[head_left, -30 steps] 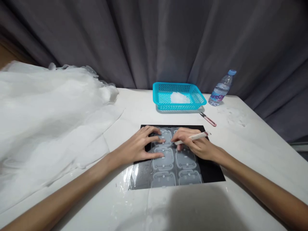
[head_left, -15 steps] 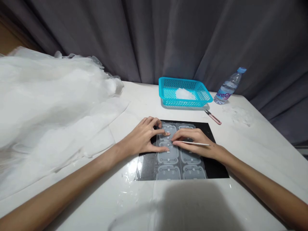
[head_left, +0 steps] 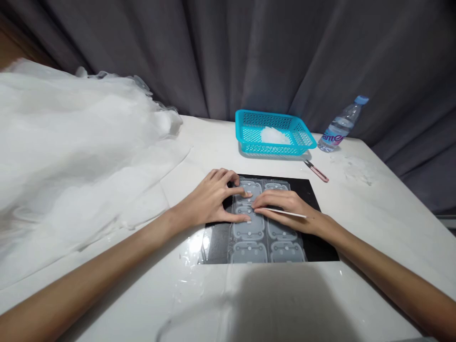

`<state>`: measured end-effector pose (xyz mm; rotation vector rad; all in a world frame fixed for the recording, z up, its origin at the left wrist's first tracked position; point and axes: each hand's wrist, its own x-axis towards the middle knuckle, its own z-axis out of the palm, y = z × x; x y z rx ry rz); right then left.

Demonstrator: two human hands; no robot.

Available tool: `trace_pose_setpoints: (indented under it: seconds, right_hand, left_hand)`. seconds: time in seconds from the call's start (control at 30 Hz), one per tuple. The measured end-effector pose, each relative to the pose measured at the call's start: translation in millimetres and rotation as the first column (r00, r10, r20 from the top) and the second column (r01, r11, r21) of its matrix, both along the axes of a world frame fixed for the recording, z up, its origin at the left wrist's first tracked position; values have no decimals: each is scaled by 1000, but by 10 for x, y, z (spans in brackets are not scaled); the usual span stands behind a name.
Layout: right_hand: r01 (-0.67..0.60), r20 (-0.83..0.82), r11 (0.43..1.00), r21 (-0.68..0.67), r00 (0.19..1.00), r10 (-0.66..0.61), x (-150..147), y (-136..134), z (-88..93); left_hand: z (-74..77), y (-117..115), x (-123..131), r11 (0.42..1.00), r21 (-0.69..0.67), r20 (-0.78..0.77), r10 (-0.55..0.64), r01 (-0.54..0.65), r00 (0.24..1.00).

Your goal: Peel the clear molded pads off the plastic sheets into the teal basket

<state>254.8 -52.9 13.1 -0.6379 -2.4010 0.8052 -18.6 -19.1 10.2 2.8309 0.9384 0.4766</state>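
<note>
A clear plastic sheet (head_left: pixel 265 237) of grey die-cut shapes lies on a black mat (head_left: pixel 318 237) in the middle of the white table. My left hand (head_left: pixel 213 199) rests on the sheet's upper left, thumb and forefinger pressing down flat on it. My right hand (head_left: pixel 288 209) lies on the sheet beside it and pinches a thin white stick tool (head_left: pixel 285 212). The tool's tip meets the sheet near my left fingertips.
A turquoise mesh basket (head_left: pixel 302 135) with white scraps stands behind the mat. A pink-handled tool (head_left: pixel 316 171) lies to its right, and a water bottle (head_left: pixel 340 126) stands farther right. White tulle fabric (head_left: pixel 71 147) covers the table's left side. A grey curtain hangs behind.
The right hand has turned the stick tool down until it lies nearly flat against the sheet. Both hands stay on the same spot; the view shifted slightly.
</note>
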Motion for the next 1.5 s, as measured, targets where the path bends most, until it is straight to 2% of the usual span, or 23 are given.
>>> trace_pose_setpoints:
  seconds: [0.3, 0.43, 0.6, 0.77, 0.87, 1.0, 1.1, 1.23, 1.3, 1.4, 1.5]
  right_hand:
    - [-18, 70, 995, 97, 997, 11, -18, 10, -6]
    - [-5, 127, 998, 57, 992, -2, 83, -6, 136]
    - [83, 28, 996, -12, 996, -83, 183, -3, 320]
    - [-8, 42, 1000, -24, 999, 9, 108, 22, 148]
    - [-13, 75, 1000, 1, 997, 13, 79, 14, 64]
    - [-28, 99, 996, 86, 995, 19, 67, 1, 70]
    - [-26, 144, 976, 216, 990, -5, 23, 5, 13]
    - [55, 180, 872, 486, 970, -161, -77, 6, -194]
    - [57, 197, 843, 535, 962, -190, -116, 2, -263]
    - [21, 206, 889, 458, 970, -129, -145, 36, -235]
    - [88, 116, 979, 183, 987, -110, -138, 215, -113]
  left_hand:
    - [7, -2, 2, 1000, -17, -1, -4, 4, 1000]
    - [0, 2, 0, 1000, -24, 7, -1, 1, 1000]
    - [-19, 4, -9, 998, -67, 35, 14, -11, 999]
    - [-10, -2, -9, 996, -83, 21, 23, -21, 1000]
    - [-11, 3, -9, 995, -100, 45, 19, -15, 999]
    - [-14, 8, -12, 995, -100, 49, 14, -9, 999]
    - [-34, 10, -19, 996, -84, 39, 11, -8, 999]
    - [-77, 21, -27, 993, -118, 46, 13, -7, 999]
    - [-78, 24, -23, 983, -184, 70, 25, -12, 997]
    - [-36, 12, 0, 960, -280, 97, 52, -23, 994]
    - [16, -16, 27, 944, -328, 91, 70, -37, 993]
